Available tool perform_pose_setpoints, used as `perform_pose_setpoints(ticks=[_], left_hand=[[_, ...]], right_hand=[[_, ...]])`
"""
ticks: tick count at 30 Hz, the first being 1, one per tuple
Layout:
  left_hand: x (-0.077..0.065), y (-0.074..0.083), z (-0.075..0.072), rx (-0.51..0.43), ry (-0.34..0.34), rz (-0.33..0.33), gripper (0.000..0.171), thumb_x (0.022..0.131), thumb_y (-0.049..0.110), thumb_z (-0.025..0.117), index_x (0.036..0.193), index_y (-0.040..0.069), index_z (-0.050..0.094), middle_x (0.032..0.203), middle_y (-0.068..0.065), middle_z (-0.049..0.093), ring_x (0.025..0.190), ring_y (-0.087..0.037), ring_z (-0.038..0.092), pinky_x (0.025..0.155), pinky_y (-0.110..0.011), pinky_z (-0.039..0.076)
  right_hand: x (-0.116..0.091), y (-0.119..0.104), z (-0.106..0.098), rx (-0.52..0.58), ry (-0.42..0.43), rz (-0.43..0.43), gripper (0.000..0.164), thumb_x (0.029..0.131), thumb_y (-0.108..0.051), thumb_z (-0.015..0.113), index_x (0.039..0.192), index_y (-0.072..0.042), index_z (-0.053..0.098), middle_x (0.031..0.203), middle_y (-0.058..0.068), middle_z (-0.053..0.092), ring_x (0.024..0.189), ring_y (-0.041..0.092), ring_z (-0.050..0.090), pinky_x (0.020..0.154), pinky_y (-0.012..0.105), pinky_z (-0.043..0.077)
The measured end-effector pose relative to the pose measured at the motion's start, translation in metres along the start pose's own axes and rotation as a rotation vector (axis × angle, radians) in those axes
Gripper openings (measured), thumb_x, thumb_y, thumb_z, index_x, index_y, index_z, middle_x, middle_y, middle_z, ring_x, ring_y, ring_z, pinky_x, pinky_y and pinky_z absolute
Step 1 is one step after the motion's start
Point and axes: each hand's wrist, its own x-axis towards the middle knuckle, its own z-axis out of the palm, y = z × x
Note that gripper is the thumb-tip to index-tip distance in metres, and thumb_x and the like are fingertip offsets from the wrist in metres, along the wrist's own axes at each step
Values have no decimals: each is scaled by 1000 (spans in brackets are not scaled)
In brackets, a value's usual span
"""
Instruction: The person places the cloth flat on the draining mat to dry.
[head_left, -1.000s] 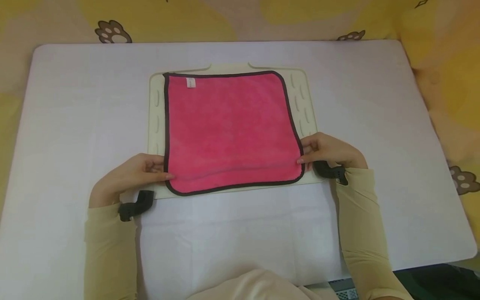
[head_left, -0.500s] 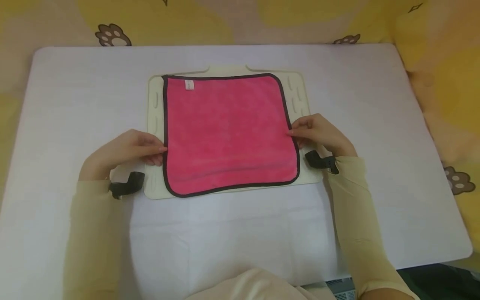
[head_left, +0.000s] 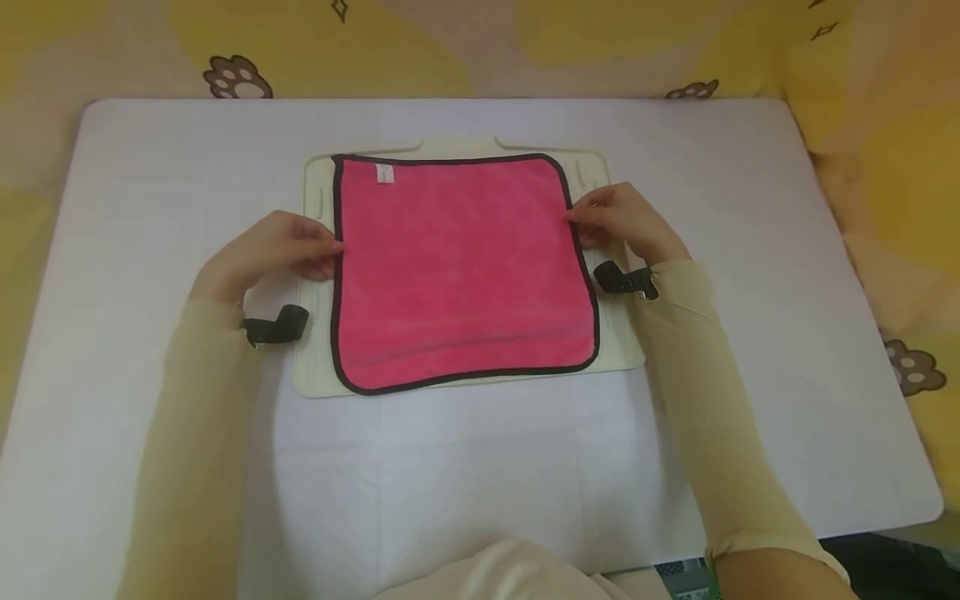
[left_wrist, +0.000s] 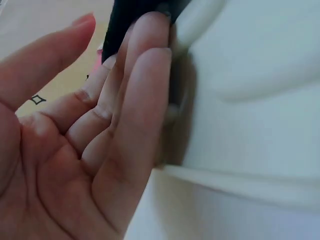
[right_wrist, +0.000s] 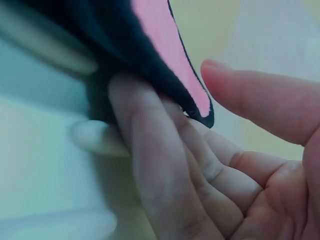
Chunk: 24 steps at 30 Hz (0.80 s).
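Observation:
A pink cloth (head_left: pixel 457 267) with black edging and a small white label (head_left: pixel 385 173) lies spread flat over a cream board (head_left: pixel 621 333) in the head view. My left hand (head_left: pixel 281 250) is at the cloth's left edge, thumb tip over the border. In the left wrist view its thumb (left_wrist: pixel 55 60) stands apart from the extended fingers, which reach along the board by the dark edging. At the right edge is my right hand (head_left: pixel 626 218). The right wrist view has its fingers (right_wrist: pixel 160 165) under the lifted border and the thumb (right_wrist: pixel 255 97) above, not visibly pinching.
The board, with raised oblong ridges along its sides, lies on a white-covered table (head_left: pixel 780 350). A yellow patterned cloth (head_left: pixel 525 42) with paw prints borders the far and right sides. Black wrist cameras (head_left: pixel 281 327) sit beside both hands.
Both hands have moved away from the person along the cloth's side edges, from near its front corners to its upper half. The cloth and board have stayed in place.

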Motion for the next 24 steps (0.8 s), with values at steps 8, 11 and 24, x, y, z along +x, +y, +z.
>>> perform_pose_setpoints(ticks=[8, 11, 24], left_hand=[[23, 12, -15, 4, 56, -19, 29, 92, 23, 62, 99, -5, 64, 69, -2, 64, 61, -11, 64, 62, -21, 52], [31, 15, -20, -46, 86, -15, 25, 92, 22, 63, 96, -3, 65, 67, -1, 63, 58, -11, 63, 61, -21, 52], [49, 19, -21, -141, 171, -25, 17, 92, 18, 62, 83, 4, 63, 64, 3, 58, 53, -6, 58, 56, -18, 52]], right_hand=[[21, -9, -2, 8, 40, 12, 18, 86, -17, 69, 89, 0, 69, 60, -2, 58, 51, 7, 54, 54, 19, 47], [29, -12, -2, 17, 70, 9, 18, 87, -17, 68, 91, 0, 69, 60, -2, 57, 51, 6, 54, 55, 18, 48], [45, -13, -3, 144, 177, 1, 9, 89, -6, 62, 85, 2, 63, 57, -2, 56, 44, 6, 51, 45, 17, 46]])
